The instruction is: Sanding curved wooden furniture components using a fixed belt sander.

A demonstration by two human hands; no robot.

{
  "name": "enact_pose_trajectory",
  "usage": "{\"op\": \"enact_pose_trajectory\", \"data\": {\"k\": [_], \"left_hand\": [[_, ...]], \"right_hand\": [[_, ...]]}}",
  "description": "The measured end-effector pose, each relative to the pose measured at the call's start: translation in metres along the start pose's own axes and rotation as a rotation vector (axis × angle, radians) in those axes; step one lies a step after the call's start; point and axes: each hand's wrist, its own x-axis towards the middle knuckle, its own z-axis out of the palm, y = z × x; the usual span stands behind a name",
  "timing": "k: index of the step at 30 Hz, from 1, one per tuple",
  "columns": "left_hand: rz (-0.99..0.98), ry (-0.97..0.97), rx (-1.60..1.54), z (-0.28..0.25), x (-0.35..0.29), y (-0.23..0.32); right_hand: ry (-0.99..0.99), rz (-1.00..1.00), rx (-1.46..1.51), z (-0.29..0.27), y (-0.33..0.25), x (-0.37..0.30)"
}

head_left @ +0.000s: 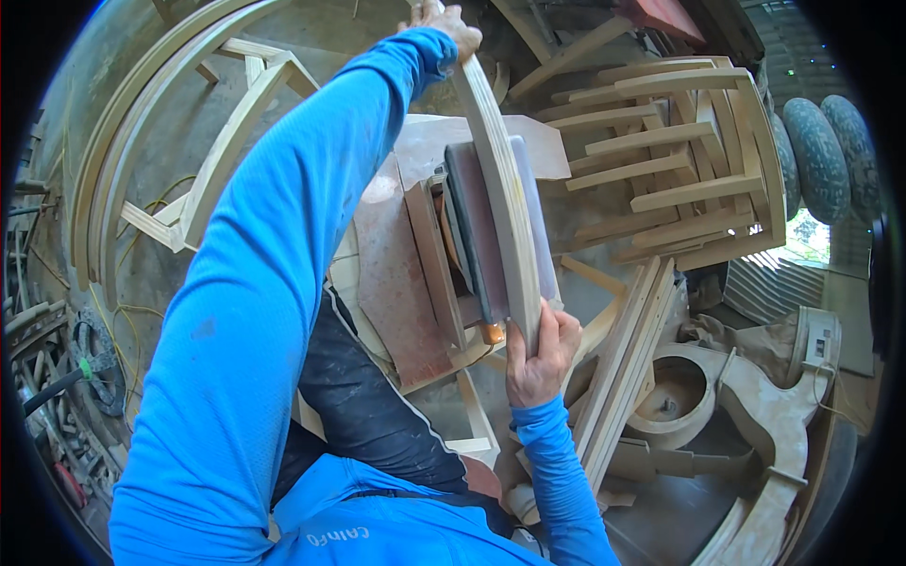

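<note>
A long, gently curved strip of pale wood (503, 174) runs between my two hands, its narrow edge facing up. My left hand (444, 30) is closed round its far end, partly cut off by the top of the picture. At the near end, my right hand (545, 357) grips it with the thumb on one side and fingers on the other. Under the strip lies what looks like a belt sander (477, 231) with a purplish-grey belt. The strip lies over the belt; whether they touch, I cannot tell. A worn brown wooden bench (401, 283) carries the machine.
Stacked wooden frames (698, 141) stand at the far right. Long planks (618, 354) lean beside a dusty blower housing (672, 396). Curved wooden rails (94, 189) and an angled frame (231, 141) are at the left, with a yellow cable (132, 330) on the floor.
</note>
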Motion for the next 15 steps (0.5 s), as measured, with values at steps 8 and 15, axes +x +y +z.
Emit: {"op": "enact_pose_trajectory", "data": {"k": [8,15], "left_hand": [[-0.024,0.002,-0.358,0.017,0.078,-0.029],[-0.104,-0.036,-0.436,0.011,0.120,-0.044]], "right_hand": [[-0.034,-0.036,-0.036,0.021,-0.027,0.070],[-0.028,-0.080,-0.027,0.047,-0.037,0.123]]}}
